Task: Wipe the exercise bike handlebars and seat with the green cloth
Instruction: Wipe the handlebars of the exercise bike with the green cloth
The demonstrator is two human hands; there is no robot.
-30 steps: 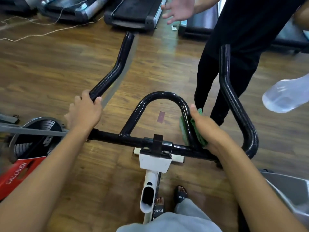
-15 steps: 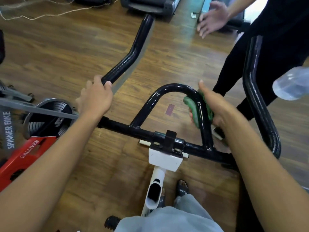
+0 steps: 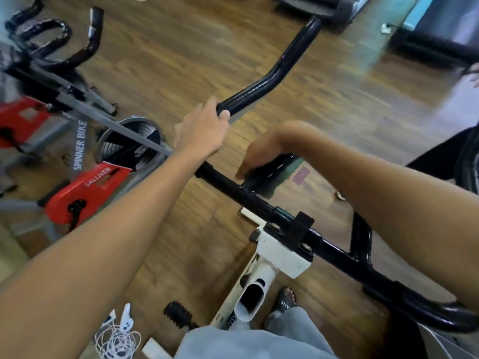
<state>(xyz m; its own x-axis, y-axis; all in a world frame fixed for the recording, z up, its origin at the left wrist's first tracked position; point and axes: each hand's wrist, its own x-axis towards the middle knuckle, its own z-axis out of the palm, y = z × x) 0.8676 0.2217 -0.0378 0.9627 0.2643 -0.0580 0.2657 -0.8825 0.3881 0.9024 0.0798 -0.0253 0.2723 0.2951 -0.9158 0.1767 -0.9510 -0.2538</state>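
- The green cloth (image 3: 281, 178) is largely hidden: only a blurred green strip is seen under the right hand (image 3: 267, 149), against the inner loop of the black handlebars (image 3: 259, 200).
- The right hand is curled over that loop bar with the cloth under it; its fingertips are smeared by motion.
- The left hand (image 3: 203, 130) is wrapped round the left horn of the handlebars, thumb on the near side, fingers hidden behind the bar.
- The right end of the handlebars is covered by the right forearm, and its curve is cut off near the lower right edge.
- The seat cannot be seen.
- The white stem (image 3: 281, 251) is seen below the clamp, with a sandalled foot (image 3: 285, 301) just beside it.
- A red spinner bike (image 3: 85, 182) stands to the left, its frame cut by the left edge; bare wooden floor (image 3: 168, 60) lies between it and the left horn.
- A tangle of white cable (image 3: 116, 338) lies at the bottom edge.
- A dark-clothed person (image 3: 456, 156) is cut off at the right edge.
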